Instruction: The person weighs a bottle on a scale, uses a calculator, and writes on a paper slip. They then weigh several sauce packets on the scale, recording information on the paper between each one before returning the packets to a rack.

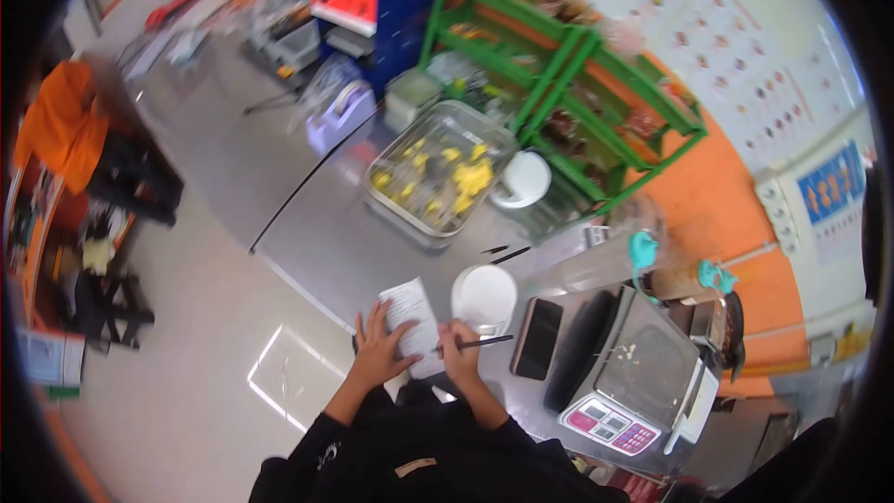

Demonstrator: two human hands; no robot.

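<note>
A small sheet of white paper (413, 315) with handwriting lies at the front edge of the metal table. Spread over its left side is my left hand (377, 352), fingers apart and resting on the paper. At the paper's right side, my right hand (457, 354) is closed round a black pen (489, 341), whose tip is near the sheet. Just beyond my right hand stands a white round container (484, 296). A dark phone (537, 339) lies to the right of it.
A glass tray (380, 188) holds yellow pieces. Also here are a weighing scale (643, 373), a bottle with a turquoise cap (605, 263), green shelves (559, 47), a purple tape dispenser (343, 119) and a white-lidded jar (523, 177). A person in orange (65, 126) stands at the far left.
</note>
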